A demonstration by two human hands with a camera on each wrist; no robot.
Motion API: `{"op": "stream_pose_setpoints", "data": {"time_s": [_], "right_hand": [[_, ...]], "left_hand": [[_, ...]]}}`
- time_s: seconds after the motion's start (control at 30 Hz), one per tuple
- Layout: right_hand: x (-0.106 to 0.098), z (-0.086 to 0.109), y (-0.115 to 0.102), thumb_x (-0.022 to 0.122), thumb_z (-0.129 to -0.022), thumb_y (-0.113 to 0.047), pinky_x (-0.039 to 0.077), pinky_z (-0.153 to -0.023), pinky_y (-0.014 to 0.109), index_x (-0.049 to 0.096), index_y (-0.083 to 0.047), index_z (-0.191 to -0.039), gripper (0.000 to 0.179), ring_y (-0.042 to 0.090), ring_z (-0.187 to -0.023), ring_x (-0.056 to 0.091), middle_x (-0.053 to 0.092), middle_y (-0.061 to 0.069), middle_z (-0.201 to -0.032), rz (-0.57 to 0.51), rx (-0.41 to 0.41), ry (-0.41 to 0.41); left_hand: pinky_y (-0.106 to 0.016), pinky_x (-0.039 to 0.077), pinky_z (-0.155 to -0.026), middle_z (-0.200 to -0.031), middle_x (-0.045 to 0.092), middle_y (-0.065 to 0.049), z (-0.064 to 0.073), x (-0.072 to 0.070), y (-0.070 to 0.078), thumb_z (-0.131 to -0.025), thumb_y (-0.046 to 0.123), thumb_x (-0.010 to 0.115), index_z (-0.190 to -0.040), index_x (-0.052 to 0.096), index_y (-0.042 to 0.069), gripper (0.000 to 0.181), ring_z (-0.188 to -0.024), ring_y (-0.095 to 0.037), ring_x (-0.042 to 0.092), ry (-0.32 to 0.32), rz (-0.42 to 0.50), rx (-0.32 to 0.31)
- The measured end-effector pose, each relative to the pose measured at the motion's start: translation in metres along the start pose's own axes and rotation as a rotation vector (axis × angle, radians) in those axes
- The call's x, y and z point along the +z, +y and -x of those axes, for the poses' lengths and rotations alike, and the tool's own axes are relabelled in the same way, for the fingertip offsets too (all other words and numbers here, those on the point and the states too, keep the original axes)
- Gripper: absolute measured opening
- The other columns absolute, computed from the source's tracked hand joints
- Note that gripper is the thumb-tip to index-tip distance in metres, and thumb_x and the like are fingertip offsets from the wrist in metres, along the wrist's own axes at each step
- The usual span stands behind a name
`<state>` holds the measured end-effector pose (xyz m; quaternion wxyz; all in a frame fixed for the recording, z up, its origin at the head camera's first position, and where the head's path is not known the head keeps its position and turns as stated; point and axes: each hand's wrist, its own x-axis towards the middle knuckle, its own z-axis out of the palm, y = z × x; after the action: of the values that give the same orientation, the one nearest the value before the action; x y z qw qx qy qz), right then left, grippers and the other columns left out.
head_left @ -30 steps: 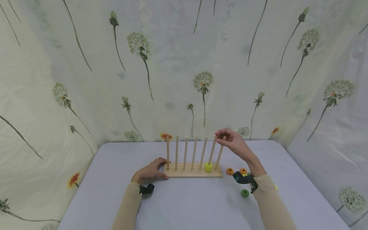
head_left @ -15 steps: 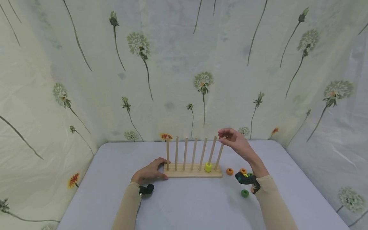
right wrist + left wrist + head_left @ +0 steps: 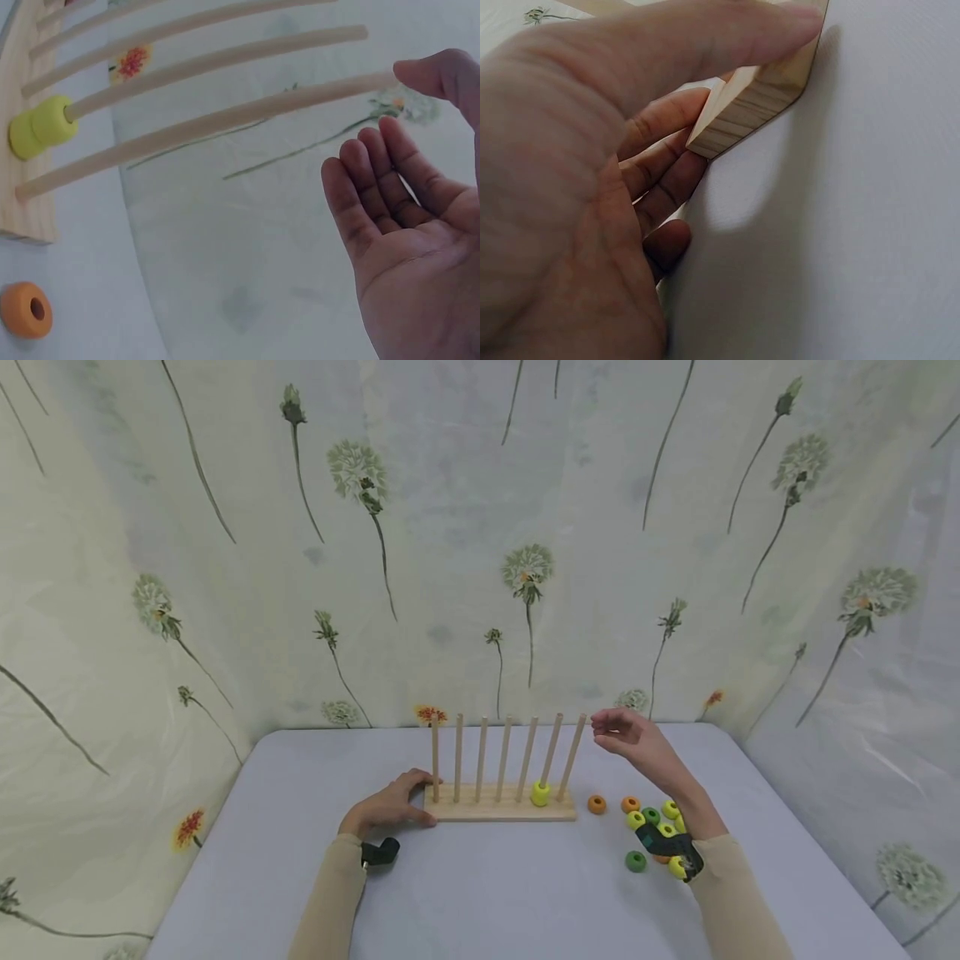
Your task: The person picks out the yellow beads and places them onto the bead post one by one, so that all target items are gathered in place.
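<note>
A wooden peg board point(image 3: 487, 812) with a row of upright pegs stands mid-table. My left hand point(image 3: 390, 804) grips its left end, thumb at the front edge and fingers behind, as the left wrist view shows around the board's end grain point(image 3: 746, 112). Two yellow beads point(image 3: 43, 126) are stacked at the foot of the second peg from the right. The rightmost peg point(image 3: 210, 126) carries no bead. Just right of its tip is my right hand point(image 3: 637, 747), fingers loosely bent and nothing held. In the right wrist view the thumb point(image 3: 431, 75) overlaps that peg's tip.
Right of the board lie loose beads: an orange bead point(image 3: 596, 804), a green bead point(image 3: 636, 861), a yellow bead point(image 3: 636, 820) and several others, some partly behind the right wrist's camera mount point(image 3: 667, 843). A flower-printed curtain point(image 3: 450, 527) hangs behind the white table point(image 3: 480, 893).
My right hand has moved right, from over the two rightmost pegs to beside the last one. More loose beads show beneath that wrist. The left hand keeps its grip on the board.
</note>
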<state>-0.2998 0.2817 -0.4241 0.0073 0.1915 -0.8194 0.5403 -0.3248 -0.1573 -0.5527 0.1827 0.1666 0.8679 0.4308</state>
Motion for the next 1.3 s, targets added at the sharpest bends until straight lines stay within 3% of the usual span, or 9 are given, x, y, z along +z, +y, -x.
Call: {"op": "stream_pose_setpoints", "data": {"time_s": [0.43,0.77,1.1,1.2,1.3], "right_hand": [[-0.019,0.032,0.039,0.066,-0.092,-0.027,0.05,-0.086,0.016,0.051,-0.005,-0.126,0.043,0.002,-0.104,0.059,0.056,0.01,-0.121,0.077,0.117,0.002],[-0.042,0.068,0.066,0.064,-0.091,-0.041,0.05,-0.084,0.015,0.051,-0.008,-0.127,0.051,-0.004,-0.101,0.057,0.056,0.012,-0.123,0.185,0.196,0.037],[-0.068,0.105,0.084,0.06,-0.094,-0.042,0.049,-0.082,0.013,0.047,-0.001,-0.131,0.056,-0.013,-0.097,0.052,0.053,0.022,-0.129,0.27,0.279,0.053],[-0.072,0.114,0.09,0.059,-0.094,-0.043,0.051,-0.082,0.016,0.046,0.001,-0.132,0.06,-0.012,-0.096,0.052,0.053,0.023,-0.129,0.293,0.316,0.054],[-0.075,0.123,0.094,0.06,-0.093,-0.045,0.053,-0.085,0.024,0.046,0.001,-0.132,0.061,-0.002,-0.1,0.055,0.054,0.023,-0.129,0.321,0.35,0.058]], "left_hand": [[-0.055,0.022,-0.115,-0.146,0.04,-0.006,0.001,0.001,0.0,-0.07,0.035,0.086,-0.129,0.052,0.022,0.069,-0.141,-0.029,0.029,0.003,0.023,0.003],[-0.055,0.022,-0.115,-0.145,0.04,-0.007,0.001,0.001,0.0,-0.071,0.034,0.086,-0.13,0.051,0.02,0.07,-0.141,-0.029,0.029,0.0,0.022,0.019],[-0.054,0.024,-0.114,-0.146,0.04,-0.007,-0.001,0.0,-0.002,-0.069,0.038,0.086,-0.132,0.05,0.021,0.075,-0.141,-0.028,0.028,0.005,0.006,-0.007],[-0.053,0.023,-0.115,-0.146,0.04,-0.006,-0.001,0.001,-0.002,-0.069,0.038,0.086,-0.132,0.05,0.021,0.074,-0.141,-0.028,0.029,0.006,0.007,-0.011],[-0.054,0.023,-0.115,-0.146,0.04,-0.007,0.0,0.002,-0.002,-0.069,0.037,0.086,-0.131,0.051,0.021,0.073,-0.141,-0.029,0.029,0.005,0.013,-0.007]]}}
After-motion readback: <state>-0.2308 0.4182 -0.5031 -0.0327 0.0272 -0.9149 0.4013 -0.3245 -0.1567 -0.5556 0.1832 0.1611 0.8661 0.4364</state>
